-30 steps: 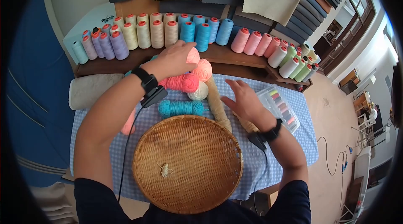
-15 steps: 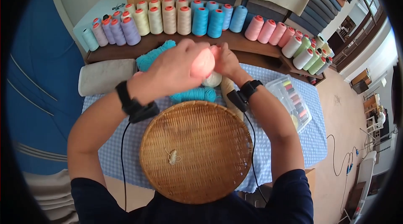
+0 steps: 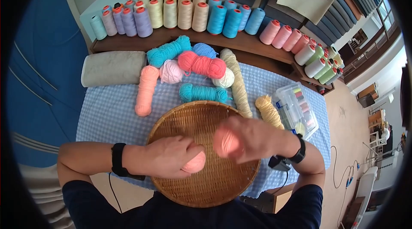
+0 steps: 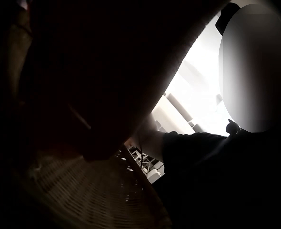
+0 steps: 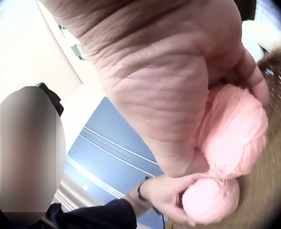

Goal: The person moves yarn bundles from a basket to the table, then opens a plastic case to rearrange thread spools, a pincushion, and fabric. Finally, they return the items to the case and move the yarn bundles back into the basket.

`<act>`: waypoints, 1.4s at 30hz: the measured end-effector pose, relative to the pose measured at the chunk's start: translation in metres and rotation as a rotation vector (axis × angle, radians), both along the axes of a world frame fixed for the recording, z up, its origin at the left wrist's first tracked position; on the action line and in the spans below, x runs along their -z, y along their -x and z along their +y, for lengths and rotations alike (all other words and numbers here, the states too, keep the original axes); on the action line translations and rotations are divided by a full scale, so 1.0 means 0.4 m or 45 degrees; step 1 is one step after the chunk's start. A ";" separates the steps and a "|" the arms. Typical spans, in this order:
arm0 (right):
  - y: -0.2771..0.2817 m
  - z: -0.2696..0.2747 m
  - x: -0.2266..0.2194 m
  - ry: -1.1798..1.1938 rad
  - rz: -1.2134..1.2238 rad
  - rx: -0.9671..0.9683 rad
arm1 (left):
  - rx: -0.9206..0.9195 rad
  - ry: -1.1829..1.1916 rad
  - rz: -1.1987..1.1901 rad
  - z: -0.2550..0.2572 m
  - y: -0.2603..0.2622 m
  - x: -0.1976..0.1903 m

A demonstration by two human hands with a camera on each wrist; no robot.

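Over the round wicker basket (image 3: 214,186), each hand grips a peach-pink yarn ball. My left hand (image 3: 165,156) curls over its yarn ball (image 3: 195,163), back of the hand upward. My right hand (image 3: 262,139), blurred, holds the other yarn ball (image 3: 227,142) a little higher and to the right. In the right wrist view, the thumb and fingers wrap the nearer yarn ball (image 5: 235,131), while the left hand's ball (image 5: 211,200) shows just beyond. The left wrist view is mostly dark, with the basket weave (image 4: 93,195) along the bottom.
Behind the basket lie a teal skein (image 3: 204,93), a coral skein (image 3: 201,64), a peach skein (image 3: 146,91) and a long cream skein (image 3: 237,83). A tan skein (image 3: 269,111) and a clear thread box (image 3: 296,106) sit right. Thread cones (image 3: 200,16) line the back shelf (image 3: 171,35).
Both hands reached into the yarn pile, took hold of the peach-pink balls and brought them back over the basket. The small cream bundle in the basket is now hidden.
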State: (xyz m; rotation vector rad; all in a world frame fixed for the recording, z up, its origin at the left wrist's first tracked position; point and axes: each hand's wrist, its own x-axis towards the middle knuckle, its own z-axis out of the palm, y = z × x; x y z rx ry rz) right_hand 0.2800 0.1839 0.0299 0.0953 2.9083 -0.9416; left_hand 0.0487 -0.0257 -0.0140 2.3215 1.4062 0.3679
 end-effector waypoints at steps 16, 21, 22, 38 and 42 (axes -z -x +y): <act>0.215 0.331 0.172 -0.459 0.401 0.366 | -0.585 -0.458 0.518 0.283 0.334 0.048; 0.270 0.332 0.206 -0.459 0.085 0.479 | -0.583 -0.539 0.802 0.331 0.322 0.082; 0.274 0.330 0.207 -0.459 0.082 0.481 | -0.581 -0.538 0.799 0.338 0.323 0.095; 0.102 0.181 0.013 -0.476 0.500 0.591 | -0.667 -0.690 0.417 0.206 0.212 -0.078; 0.027 0.064 -0.051 -0.302 0.548 0.257 | -0.374 -0.733 0.122 0.106 0.091 -0.116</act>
